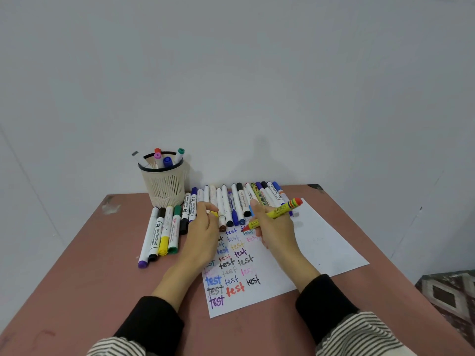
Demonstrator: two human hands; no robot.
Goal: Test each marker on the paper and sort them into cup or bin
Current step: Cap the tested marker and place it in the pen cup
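Striped cuffs over black sleeves (326, 301) sit closest to me, both forearms reaching across the pink table (84, 286) toward the paper (318, 242). From where I watch, my right hand (276, 228) has its fingers curled round a yellow marker (276, 212) with an orange-red end, its red tip down on the sheet's upper rows of "test" words. My left hand (203, 227) lies with fingers bent over the near ends of the marker row (239, 201) along the table's far edge; I cannot tell whether it actually has hold of one. That row runs almost to the wall, leaving little room behind it. Four more markers (160, 232) lie side by side left of the paper, just in front of the cup (164, 186). The cup, a cream slatted holder with a black rim, stands at the far left edge and holds several upright markers with red, purple, blue and green caps. Bare tabletop lies open to the left and right of the paper, and the sheet's right corner reaches close to the table's right edge.
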